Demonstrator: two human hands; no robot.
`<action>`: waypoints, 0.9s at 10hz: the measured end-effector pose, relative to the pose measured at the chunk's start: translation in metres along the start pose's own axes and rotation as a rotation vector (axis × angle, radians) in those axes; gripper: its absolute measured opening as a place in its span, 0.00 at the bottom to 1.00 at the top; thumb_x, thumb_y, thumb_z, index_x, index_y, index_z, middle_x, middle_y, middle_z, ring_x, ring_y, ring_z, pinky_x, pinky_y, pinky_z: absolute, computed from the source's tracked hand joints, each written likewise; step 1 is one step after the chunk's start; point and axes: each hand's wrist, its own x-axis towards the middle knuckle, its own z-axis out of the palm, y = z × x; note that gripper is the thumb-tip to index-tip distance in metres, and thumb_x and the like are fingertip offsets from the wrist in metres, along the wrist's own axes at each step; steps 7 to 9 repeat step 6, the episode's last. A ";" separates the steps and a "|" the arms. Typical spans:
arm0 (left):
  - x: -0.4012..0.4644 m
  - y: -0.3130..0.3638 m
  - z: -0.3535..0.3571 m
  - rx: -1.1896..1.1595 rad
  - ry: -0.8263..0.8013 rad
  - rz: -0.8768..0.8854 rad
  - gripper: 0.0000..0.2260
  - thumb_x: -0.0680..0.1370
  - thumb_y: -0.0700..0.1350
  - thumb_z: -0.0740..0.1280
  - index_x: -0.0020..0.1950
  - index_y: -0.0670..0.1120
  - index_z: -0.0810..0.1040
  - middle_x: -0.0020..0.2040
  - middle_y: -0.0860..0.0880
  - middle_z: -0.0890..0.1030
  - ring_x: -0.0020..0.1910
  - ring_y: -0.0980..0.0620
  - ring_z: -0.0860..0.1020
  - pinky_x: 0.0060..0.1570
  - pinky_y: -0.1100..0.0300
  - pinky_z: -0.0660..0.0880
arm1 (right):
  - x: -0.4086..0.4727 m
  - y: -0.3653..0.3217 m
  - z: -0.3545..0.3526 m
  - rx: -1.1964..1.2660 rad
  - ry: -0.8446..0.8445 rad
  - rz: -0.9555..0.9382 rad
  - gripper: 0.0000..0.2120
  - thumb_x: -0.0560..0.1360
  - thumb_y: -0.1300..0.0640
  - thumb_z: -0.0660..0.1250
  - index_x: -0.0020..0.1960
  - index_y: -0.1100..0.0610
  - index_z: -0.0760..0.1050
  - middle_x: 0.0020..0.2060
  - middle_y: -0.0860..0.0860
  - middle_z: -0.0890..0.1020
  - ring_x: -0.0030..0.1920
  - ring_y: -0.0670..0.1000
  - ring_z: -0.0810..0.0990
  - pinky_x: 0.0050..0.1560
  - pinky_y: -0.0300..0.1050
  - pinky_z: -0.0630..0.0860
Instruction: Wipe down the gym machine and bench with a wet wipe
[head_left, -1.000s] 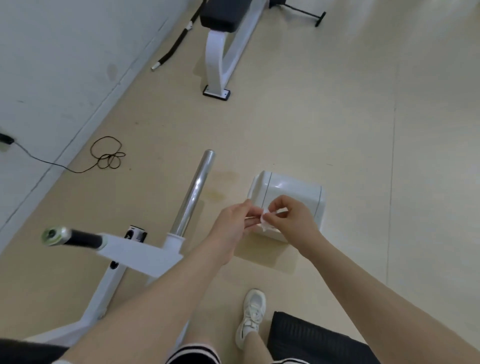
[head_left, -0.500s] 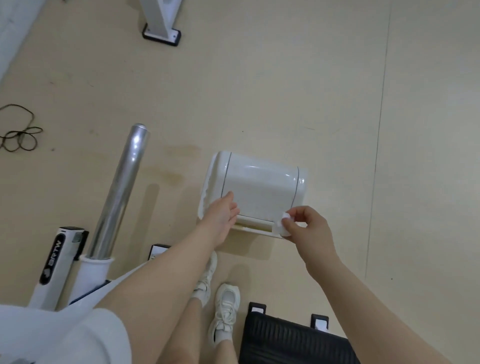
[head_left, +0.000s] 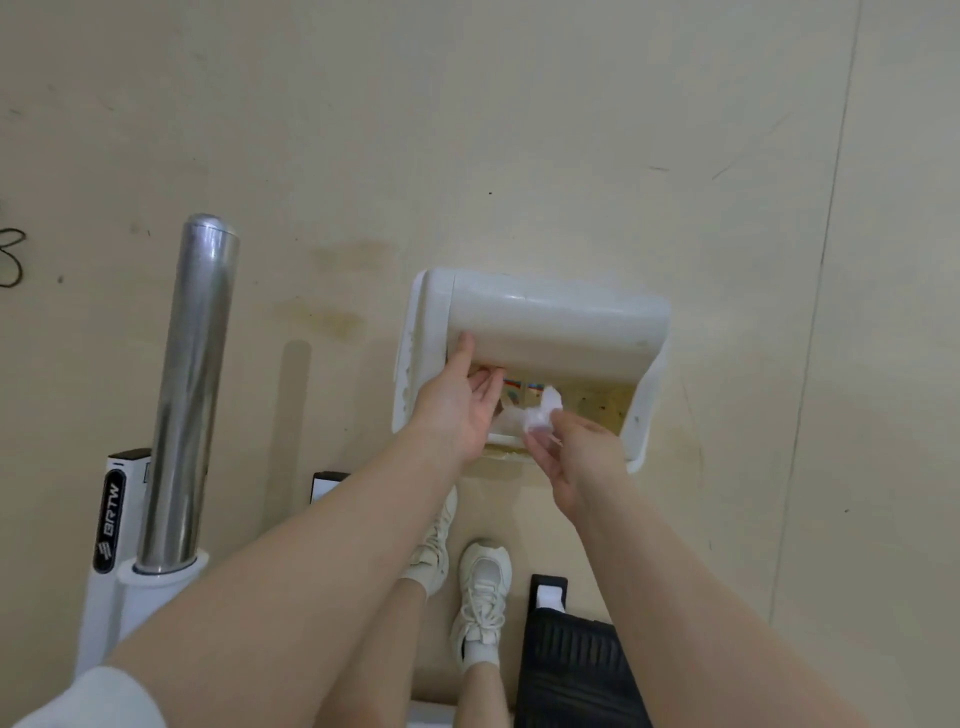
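Observation:
A white bin (head_left: 644, 415) with a swing lid (head_left: 556, 327) stands on the floor in front of me. My left hand (head_left: 457, 405) pushes the lid up, fingers on its lower edge, so the opening shows. My right hand (head_left: 576, 452) pinches a crumpled white wet wipe (head_left: 543, 415) right at the opening. Inside the bin, some rubbish is dimly visible. The gym machine's chrome bar (head_left: 192, 395) rises at the left from a white frame (head_left: 109, 525) with a black label.
A black ribbed footplate (head_left: 571, 670) of the machine lies at the bottom right beside my white shoes (head_left: 480, 603). A dark cable loop (head_left: 10, 260) lies at the far left edge. Beige floor surrounds the bin.
My view dropped toward the bin. My left hand went from touching the lid to pushing it open. My right hand brought the crumpled wipe to the opening.

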 end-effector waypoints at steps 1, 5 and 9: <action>0.002 0.005 0.003 -0.003 0.003 -0.036 0.24 0.77 0.43 0.66 0.69 0.35 0.64 0.69 0.36 0.67 0.70 0.43 0.66 0.68 0.52 0.67 | 0.002 -0.007 0.010 -0.043 0.001 0.038 0.21 0.80 0.60 0.59 0.71 0.63 0.61 0.50 0.55 0.73 0.39 0.52 0.80 0.48 0.44 0.79; -0.088 0.065 0.015 0.457 -0.066 0.044 0.16 0.81 0.43 0.57 0.68 0.41 0.67 0.51 0.46 0.79 0.46 0.51 0.78 0.46 0.60 0.74 | -0.127 -0.065 0.003 -0.803 -0.035 -0.153 0.05 0.78 0.60 0.60 0.46 0.58 0.73 0.41 0.54 0.78 0.37 0.51 0.75 0.38 0.40 0.73; -0.132 0.099 0.021 0.552 -0.110 0.161 0.12 0.80 0.42 0.57 0.63 0.42 0.71 0.45 0.47 0.79 0.41 0.52 0.78 0.42 0.61 0.73 | -0.185 -0.092 0.024 -0.855 -0.155 -0.266 0.04 0.78 0.60 0.60 0.47 0.59 0.73 0.41 0.54 0.78 0.36 0.51 0.75 0.37 0.39 0.72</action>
